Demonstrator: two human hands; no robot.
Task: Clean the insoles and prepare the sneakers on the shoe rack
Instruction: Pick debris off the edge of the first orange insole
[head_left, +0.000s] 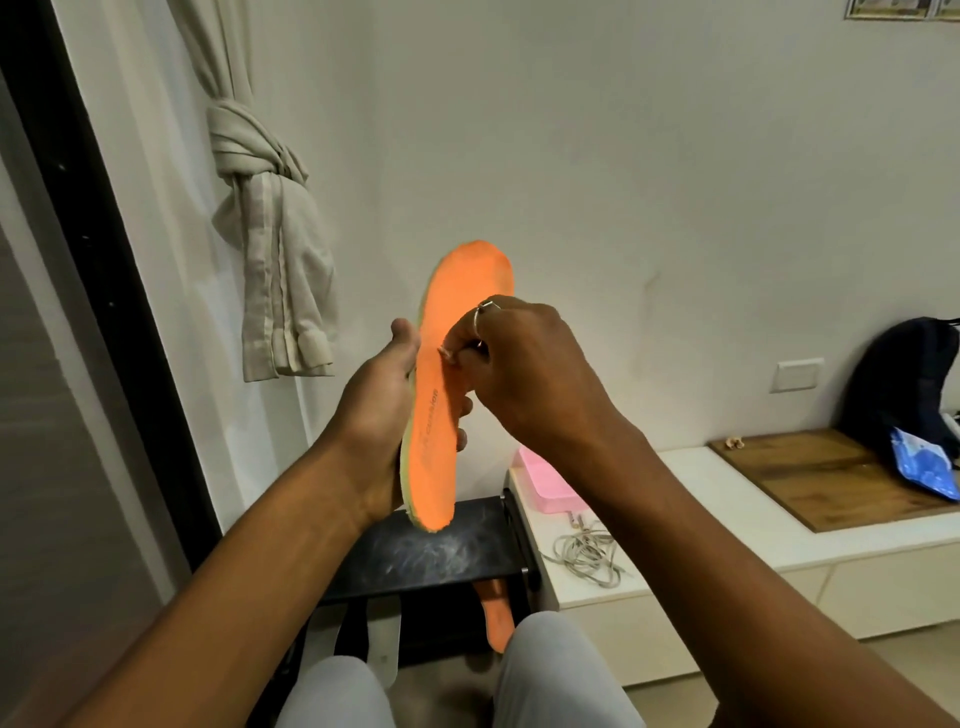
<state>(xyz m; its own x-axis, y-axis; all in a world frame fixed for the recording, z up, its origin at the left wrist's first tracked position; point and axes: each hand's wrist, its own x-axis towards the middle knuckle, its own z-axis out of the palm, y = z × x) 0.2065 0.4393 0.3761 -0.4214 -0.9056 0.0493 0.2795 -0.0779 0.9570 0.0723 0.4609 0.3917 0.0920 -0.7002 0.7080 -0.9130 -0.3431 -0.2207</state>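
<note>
An orange insole (457, 291) with a yellowish edge stands upright in front of me, toe end up. My left hand (382, 410) grips it around the middle and heel from the left. My right hand (524, 369), wearing rings, rests on the orange face with its fingertips curled and pinched against it; whether it holds anything small is hidden. A second orange insole (496, 618) hangs below the dusty black shoe rack top (431, 551). No sneakers are visible.
Two white strips (382, 642) show under the rack. A white bench (675, 525) at right carries a pink tray (545, 483), loose grey laces (587, 553), a wooden board (831, 473), a dark backpack (898, 384) and a blue packet (924, 467). A knotted curtain (270, 234) hangs left.
</note>
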